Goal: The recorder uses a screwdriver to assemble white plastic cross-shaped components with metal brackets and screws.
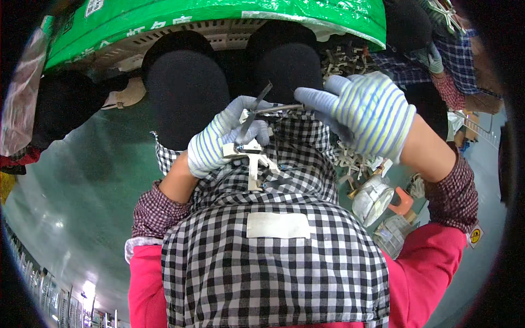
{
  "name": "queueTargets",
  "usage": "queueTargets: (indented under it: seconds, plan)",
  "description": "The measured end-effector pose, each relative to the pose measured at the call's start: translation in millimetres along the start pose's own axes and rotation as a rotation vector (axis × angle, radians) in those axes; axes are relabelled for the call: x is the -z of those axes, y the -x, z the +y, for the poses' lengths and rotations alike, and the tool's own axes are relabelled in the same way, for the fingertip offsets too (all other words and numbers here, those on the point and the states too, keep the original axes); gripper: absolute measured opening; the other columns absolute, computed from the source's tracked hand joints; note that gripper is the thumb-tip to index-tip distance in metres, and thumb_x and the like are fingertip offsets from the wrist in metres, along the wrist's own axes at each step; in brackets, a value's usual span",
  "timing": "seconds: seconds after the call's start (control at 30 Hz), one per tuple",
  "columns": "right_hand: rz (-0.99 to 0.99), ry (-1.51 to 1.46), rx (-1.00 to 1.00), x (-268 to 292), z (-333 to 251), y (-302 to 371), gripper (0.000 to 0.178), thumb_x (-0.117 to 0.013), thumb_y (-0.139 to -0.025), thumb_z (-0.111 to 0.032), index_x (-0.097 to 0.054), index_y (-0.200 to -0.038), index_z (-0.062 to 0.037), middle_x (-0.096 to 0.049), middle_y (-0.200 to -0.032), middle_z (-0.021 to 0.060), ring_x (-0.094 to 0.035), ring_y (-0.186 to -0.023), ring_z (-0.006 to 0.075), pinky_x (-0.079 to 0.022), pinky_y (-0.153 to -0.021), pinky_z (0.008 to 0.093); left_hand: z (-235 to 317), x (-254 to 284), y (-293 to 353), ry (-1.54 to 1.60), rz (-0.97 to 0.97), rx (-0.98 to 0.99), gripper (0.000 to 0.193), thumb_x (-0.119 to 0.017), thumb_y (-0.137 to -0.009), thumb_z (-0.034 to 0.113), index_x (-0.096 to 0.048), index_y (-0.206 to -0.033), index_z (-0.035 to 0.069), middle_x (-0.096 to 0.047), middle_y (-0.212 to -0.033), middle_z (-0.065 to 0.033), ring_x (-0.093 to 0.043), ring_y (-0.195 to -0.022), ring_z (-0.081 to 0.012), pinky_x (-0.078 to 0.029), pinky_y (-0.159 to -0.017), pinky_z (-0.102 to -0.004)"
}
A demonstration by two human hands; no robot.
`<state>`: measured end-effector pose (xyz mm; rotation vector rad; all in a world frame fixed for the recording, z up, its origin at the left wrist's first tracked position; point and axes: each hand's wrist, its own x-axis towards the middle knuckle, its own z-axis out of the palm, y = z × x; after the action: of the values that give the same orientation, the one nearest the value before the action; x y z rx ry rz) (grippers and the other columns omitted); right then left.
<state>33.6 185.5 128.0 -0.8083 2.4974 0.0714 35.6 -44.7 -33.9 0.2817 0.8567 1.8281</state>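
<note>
My left hand [212, 143], in a striped knit glove, is closed round a branched white plastic part [253, 167] above my lap. Small dark and blue bits show at the ends of its arms. A flat dark strip [263, 96] slants up past the left fingers. My right hand [374, 112], gloved alike, is closed at the right with its index finger pointing left. From under that finger a thin metal rod [280, 109] reaches to the left fingertips. The rod's other end is hidden in the right hand, so its kind does not show.
A green-covered crate [219, 19] stands beyond my knees. Many loose white parts [350, 60] lie to the right, with clear plastic bags [373, 199] and an orange piece [402, 201] lower down. Another person's gloved hand [433, 59] is at the upper right. Green floor [82, 175] spreads at the left.
</note>
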Motion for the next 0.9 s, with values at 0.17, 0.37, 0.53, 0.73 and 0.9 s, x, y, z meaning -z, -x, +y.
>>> queueTargets:
  seconds: [0.17,0.37,0.53,0.73,0.9]
  plan:
    - [-0.139,-0.706,-0.15,-14,15,-8,0.028,-0.057,-0.082,-0.017,-0.061,-0.108,-0.008,-0.064,-0.089,0.0184,-0.061,-0.081,0.0363,-0.05,-0.07,0.038,0,-4,2,-0.001,0.048,0.016,0.044,-0.056,-0.088,0.021,-0.038,-0.127,0.007,-0.054,-0.072,-0.0021,-0.056,-0.073,-0.0126,-0.047,-0.072,-0.0262]
    - [-0.509,-1.053,-0.494,2,22,-23,0.036,-0.064,-0.081,-0.027,-0.061,-0.111,-0.0073,-0.067,-0.085,0.0052,-0.061,-0.071,0.0161,-0.049,-0.068,0.0299,-2,-4,0,-0.106,0.116,0.11,0.048,-0.059,-0.086,0.024,-0.038,-0.127,0.008,-0.041,-0.065,0.0037,-0.055,-0.074,-0.0138,-0.047,-0.071,-0.0281]
    - [-0.153,-0.926,-0.208,-23,25,-19,0.03,-0.061,-0.082,-0.023,-0.063,-0.107,-0.0085,-0.066,-0.079,0.0111,-0.063,-0.069,0.0234,-0.048,-0.062,0.0373,5,-8,-8,-0.066,0.117,0.011,0.042,-0.056,-0.087,0.021,-0.039,-0.121,0.001,-0.052,-0.073,-0.003,-0.054,-0.074,-0.0136,-0.047,-0.07,-0.0276]
    - [-0.039,-0.045,-0.037,-8,13,-5,0.032,-0.051,-0.079,-0.012,-0.053,-0.11,-0.0094,-0.059,-0.083,0.0165,-0.062,-0.073,0.0332,-0.049,-0.058,0.0417,18,-18,-16,-0.27,0.196,0.029,0.034,-0.05,-0.09,0.02,-0.041,-0.115,0.0,-0.053,-0.075,-0.0052,-0.049,-0.068,-0.0104,-0.041,-0.065,-0.022]
    - [-0.171,-0.036,0.022,-6,11,-12,0.042,-0.046,-0.08,-0.012,-0.048,-0.122,-0.0108,-0.057,-0.084,0.0158,-0.061,-0.068,0.0315,-0.049,-0.054,0.0414,11,-14,-11,-0.235,0.218,0.004,0.03,-0.048,-0.087,0.013,-0.041,-0.112,-0.002,-0.045,-0.064,-0.0013,-0.05,-0.064,-0.0117,-0.043,-0.062,-0.0226]
